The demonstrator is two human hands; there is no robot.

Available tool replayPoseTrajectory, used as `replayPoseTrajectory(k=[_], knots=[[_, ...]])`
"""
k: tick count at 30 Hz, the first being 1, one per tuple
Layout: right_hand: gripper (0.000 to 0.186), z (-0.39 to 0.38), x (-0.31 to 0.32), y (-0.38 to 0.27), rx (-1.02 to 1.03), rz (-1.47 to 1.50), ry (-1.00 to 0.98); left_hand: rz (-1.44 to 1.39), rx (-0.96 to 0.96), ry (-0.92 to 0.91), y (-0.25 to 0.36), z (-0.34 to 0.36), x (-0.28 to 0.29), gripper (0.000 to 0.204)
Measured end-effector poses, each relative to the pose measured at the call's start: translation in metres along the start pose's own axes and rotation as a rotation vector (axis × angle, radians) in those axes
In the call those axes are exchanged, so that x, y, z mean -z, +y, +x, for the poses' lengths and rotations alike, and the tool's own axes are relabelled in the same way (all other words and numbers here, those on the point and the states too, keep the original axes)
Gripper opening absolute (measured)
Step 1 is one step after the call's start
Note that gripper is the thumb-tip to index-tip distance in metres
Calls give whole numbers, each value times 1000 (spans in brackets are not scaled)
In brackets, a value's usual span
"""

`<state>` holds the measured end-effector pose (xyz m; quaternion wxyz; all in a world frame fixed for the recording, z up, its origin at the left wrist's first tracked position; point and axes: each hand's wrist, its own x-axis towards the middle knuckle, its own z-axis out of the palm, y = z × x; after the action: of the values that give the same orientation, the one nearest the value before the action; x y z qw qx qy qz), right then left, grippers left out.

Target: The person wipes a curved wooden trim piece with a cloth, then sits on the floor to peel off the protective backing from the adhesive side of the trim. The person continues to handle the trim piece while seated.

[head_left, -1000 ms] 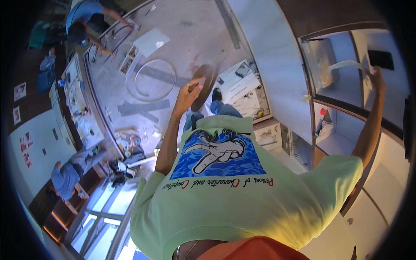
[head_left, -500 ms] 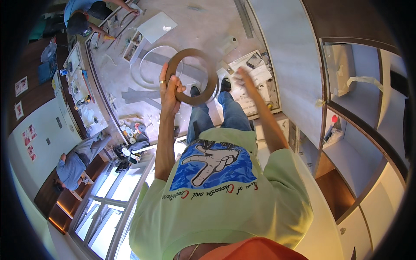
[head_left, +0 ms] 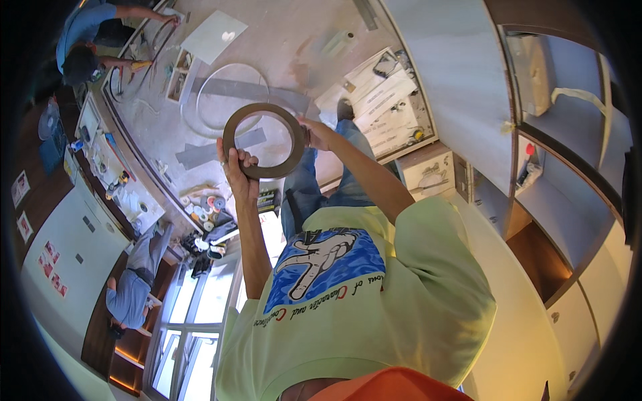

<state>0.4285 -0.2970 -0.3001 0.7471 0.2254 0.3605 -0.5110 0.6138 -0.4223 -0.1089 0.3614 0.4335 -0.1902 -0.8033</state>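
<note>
A wide roll of brown edge banding (head_left: pixel 295 134) is held up in front of me, its round middle open to the floor below. My left hand (head_left: pixel 237 166) grips its lower left side, thumb and fingers wrapped around the band. On the opposite side, my right hand (head_left: pixel 317 134) is closed against the roll's outer edge, with its fingertips partly hidden there. Beneath the roll, a thin white coil (head_left: pixel 198 100) and grey strips (head_left: pixel 194 155) lie on the floor.
A co-worker in blue (head_left: pixel 83 40) bends over a long bench at the far left; another person (head_left: pixel 127 297) is at the lower left. A cabinet with open shelves (head_left: pixel 555 220) stands on my right. Printed boards (head_left: pixel 384 107) lie by my feet. Several tape rolls (head_left: pixel 207 207) sit at left.
My right hand has come in from the right to the roll's edge. The roll and my left hand have moved left and lower in view, and the view has turned.
</note>
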Motion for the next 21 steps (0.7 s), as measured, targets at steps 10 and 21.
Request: replayPoseTrajectory(k=[10, 21], knots=[[30, 75, 85, -16, 482, 155, 201, 110, -109, 265, -86, 135, 108, 59], [19, 189, 191, -75, 208, -68, -40, -172, -320, 690, -198, 267, 305, 59]])
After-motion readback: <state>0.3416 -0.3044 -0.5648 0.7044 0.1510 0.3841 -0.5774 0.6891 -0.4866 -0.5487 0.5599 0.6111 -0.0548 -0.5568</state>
